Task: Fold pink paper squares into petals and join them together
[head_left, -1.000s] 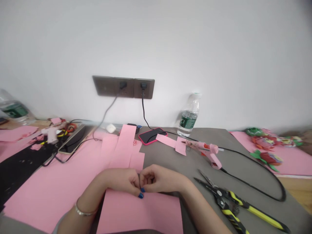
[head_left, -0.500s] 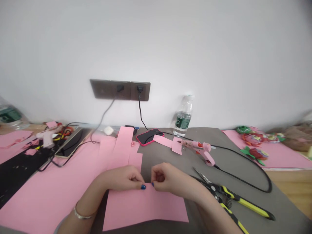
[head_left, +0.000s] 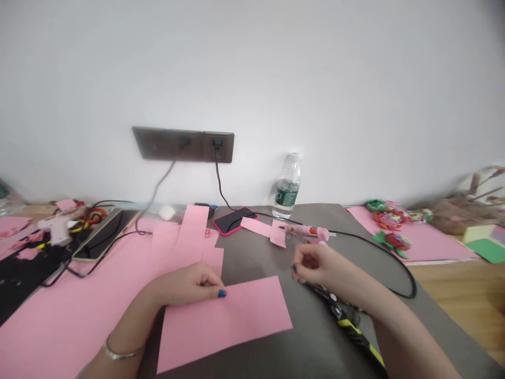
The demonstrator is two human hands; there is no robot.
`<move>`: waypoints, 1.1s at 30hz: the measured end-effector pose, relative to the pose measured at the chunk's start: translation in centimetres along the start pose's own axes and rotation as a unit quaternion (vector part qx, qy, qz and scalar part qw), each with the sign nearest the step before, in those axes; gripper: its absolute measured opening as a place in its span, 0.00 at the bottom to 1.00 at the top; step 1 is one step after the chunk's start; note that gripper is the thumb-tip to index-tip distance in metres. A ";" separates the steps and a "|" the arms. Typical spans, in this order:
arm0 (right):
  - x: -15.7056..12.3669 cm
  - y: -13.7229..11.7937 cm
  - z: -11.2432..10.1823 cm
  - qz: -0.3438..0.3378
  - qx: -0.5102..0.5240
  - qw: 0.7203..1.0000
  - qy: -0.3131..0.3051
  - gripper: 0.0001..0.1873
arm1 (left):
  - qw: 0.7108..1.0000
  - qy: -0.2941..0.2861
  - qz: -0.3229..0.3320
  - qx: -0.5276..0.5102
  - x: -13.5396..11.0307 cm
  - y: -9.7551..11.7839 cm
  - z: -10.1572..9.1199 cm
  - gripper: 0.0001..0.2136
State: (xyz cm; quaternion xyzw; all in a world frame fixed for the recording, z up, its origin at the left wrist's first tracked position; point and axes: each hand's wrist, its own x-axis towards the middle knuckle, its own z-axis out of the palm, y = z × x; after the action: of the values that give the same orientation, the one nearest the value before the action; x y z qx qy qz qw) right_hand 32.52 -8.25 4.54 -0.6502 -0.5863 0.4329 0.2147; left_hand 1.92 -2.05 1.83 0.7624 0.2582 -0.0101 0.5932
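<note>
My left hand (head_left: pixel 195 284) is closed, thumb on top, pinching the upper edge of a rectangular pink paper sheet (head_left: pixel 248 310). My right hand (head_left: pixel 315 266) is away from that sheet, its fingertips pressed together; whatever they may hold is too small to make out. Below it, partly covered by my hand and forearm, lie pliers (head_left: pixel 349 323) with black and yellow handles. Just beyond my right hand is a pink hot glue gun (head_left: pixel 303 231), its grip mostly hidden. The gun's tip rests by joined pink paper strips (head_left: pixel 256 226).
Large pink sheets (head_left: pixel 90 310) cover the left side. At the back are a pink-rimmed phone (head_left: pixel 234 221) and a water bottle (head_left: pixel 287 189). Another phone (head_left: pixel 106 234) lies among cables and a second glue gun (head_left: pixel 55 229). Paper flowers (head_left: pixel 394 241) sit at right; a black cord (head_left: pixel 406 273) loops nearby.
My right hand has left the paper's edge and moved right, over the pliers. The paper's right side has swung up while my left hand keeps its pinch. The view has turned slightly right.
</note>
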 end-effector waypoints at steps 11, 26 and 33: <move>-0.2 0.2 7.0 -0.117 0.182 0.975 0.044 0.26 | 0.996 0.084 0.029 -0.012 0.7 -0.2 0.5 0.19; -2.8 0.6 7.5 -0.168 0.101 0.972 0.131 0.23 | 0.996 0.023 0.082 -0.021 1.4 0.2 1.7 0.18; -3.4 -0.2 6.3 -0.178 0.106 0.967 0.145 0.21 | 0.995 0.012 0.092 -0.040 1.1 -0.2 1.3 0.18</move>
State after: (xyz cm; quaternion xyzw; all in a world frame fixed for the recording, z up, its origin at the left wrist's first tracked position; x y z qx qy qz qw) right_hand 27.50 -12.89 2.39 -0.5648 -0.6057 0.3487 0.4388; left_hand 3.19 -2.81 0.94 0.7590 0.1940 0.0644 0.6182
